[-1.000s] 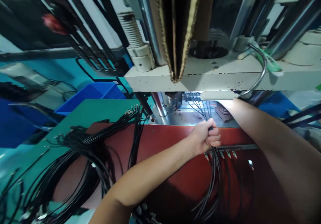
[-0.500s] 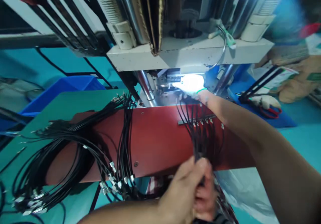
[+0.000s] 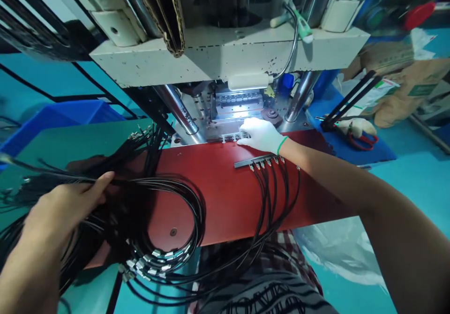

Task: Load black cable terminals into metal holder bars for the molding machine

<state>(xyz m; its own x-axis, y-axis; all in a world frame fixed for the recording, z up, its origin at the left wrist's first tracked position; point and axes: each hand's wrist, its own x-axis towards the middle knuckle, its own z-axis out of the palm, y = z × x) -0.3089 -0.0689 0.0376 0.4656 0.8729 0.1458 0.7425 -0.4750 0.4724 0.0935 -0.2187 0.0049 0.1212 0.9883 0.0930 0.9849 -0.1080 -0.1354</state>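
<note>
My left hand (image 3: 66,206) is closed round a bundle of thin black cables (image 3: 165,183) at the left. They loop over the red board (image 3: 218,201), and silvery metal ends (image 3: 158,260) cluster near its front edge. In a white glove, my right hand (image 3: 262,135) is at the board's back edge, just in front of the press. Its fingers are closed on a pale, pronged plastic strip (image 3: 230,137), partly hidden by the glove. Just in front of that hand lies a grey slotted bar (image 3: 255,160) with several metal-tipped cables (image 3: 269,187) lined up along it.
The press's lower mould (image 3: 239,105) lies behind my right hand, between steel posts (image 3: 302,96), under a heavy cream plate (image 3: 211,63). More cables lie on the green surface (image 3: 87,138) by a blue bin (image 3: 63,117). Red-handled scissors (image 3: 363,141) rest at right.
My left hand has gone from the front middle to the far left and now grips cables there. My right hand has come back out of the press to the board's edge. The view has shifted.
</note>
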